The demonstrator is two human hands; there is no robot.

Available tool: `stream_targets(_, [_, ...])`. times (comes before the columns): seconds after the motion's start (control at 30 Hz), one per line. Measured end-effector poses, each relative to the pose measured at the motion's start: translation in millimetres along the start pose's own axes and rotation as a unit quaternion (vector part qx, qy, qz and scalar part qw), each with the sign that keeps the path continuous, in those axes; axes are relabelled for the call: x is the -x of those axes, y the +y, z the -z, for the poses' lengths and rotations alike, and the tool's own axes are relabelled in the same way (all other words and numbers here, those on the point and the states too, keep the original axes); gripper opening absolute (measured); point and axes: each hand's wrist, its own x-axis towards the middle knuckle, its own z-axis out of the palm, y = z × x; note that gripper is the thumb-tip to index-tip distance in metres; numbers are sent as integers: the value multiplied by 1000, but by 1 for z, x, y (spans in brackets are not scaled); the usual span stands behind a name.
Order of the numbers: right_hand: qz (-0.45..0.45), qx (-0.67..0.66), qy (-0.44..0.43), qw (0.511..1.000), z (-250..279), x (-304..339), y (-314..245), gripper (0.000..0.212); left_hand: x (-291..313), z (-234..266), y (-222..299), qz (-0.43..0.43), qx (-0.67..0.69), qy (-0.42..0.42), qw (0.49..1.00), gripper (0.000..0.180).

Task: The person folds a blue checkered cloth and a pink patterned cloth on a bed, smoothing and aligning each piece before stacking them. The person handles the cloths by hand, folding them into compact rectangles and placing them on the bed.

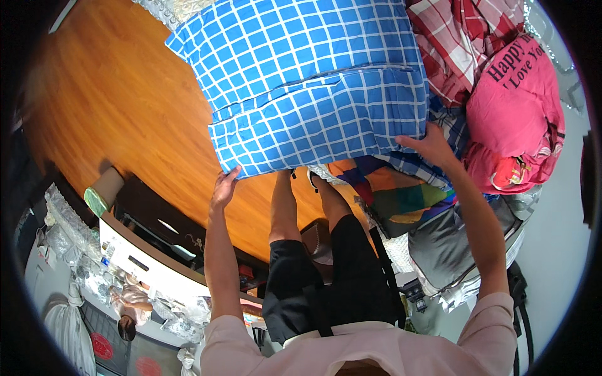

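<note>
A blue cloth with white checks (pixel 301 119), perhaps a folded sheet or quilt cover, spreads out in front of me. A fold runs across it, with the near part lying over the far part. At its near left corner my left hand (pixel 226 188) is closed on the edge, thumb on top. My right hand (pixel 431 145) grips the near right edge, its thumb on the upper side and the other fingers partly hidden. Beneath and beside that right edge lie a dark blue plaid cloth (pixel 461 122) and a multicoloured patchwork cloth (pixel 401 191).
Red-and-white checked fabric (pixel 458 37) and a pink printed bundle (pixel 511 106) are heaped at the right. Nearer me sits a grey bag (pixel 445 244). A long low cabinet (pixel 157 216) and a brown cylinder (pixel 106 188) stand at the left on the wooden floor (pixel 125 100).
</note>
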Motion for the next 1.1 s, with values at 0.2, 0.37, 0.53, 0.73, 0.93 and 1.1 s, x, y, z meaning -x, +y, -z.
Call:
stream_targets(0.2, [91,27,90,991,20,21,-31,31,28,-19,7,-59,-100,69,991,29])
stream_targets(0.37, [94,37,108,989,84,54,-33,28,98,-86,-2,-7,-151,129,980,30])
stream_targets(0.53, [76,256,198,943,112,50,-14,33,122,-186,-79,-100,-72,175,977,36])
stream_targets(0.73, [71,408,251,875,110,19,19,45,86,-212,-182,66,-3,151,986,40])
stream_targets(0.93, [149,434,329,825,74,36,-53,70,39,-164,-129,-90,258,30,961,40])
stream_targets(1.1, [186,228,236,926,87,2,-41,67,11,-157,-100,-87,165,47,981,35])
